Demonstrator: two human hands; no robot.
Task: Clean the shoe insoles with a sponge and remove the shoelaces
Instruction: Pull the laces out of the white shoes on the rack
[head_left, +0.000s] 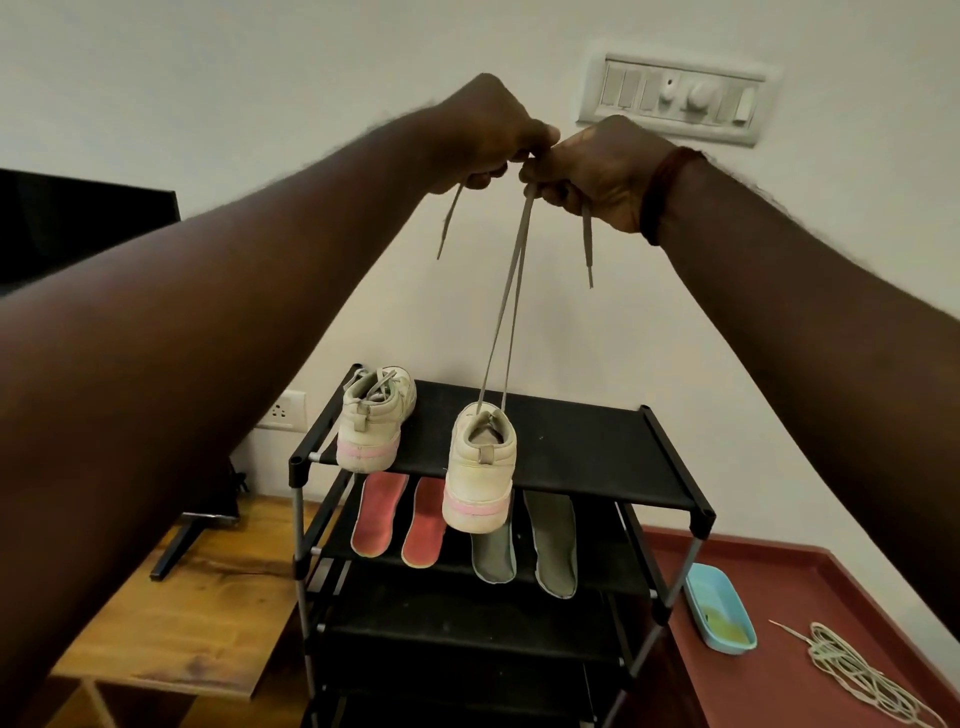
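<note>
Both my hands are raised high in front of the wall, close together. My left hand (491, 137) and my right hand (597, 171) each pinch the grey shoelace (506, 306), whose two strands run down into a white sneaker (480, 475). That sneaker hangs tilted from the lace at the front edge of the black shoe rack (587, 447). A second white sneaker (371, 418) stands on the rack's top shelf at the left, still laced. Two red insoles (397, 519) and two grey insoles (550, 545) lie on the second shelf. No sponge is clearly visible.
A blue tub (719, 608) with yellowish contents sits on a red-brown surface (831, 597) at right, beside a pile of loose laces (857, 670). A wooden table (208, 587) with a TV stand is at left. A switch panel (680, 96) is on the wall.
</note>
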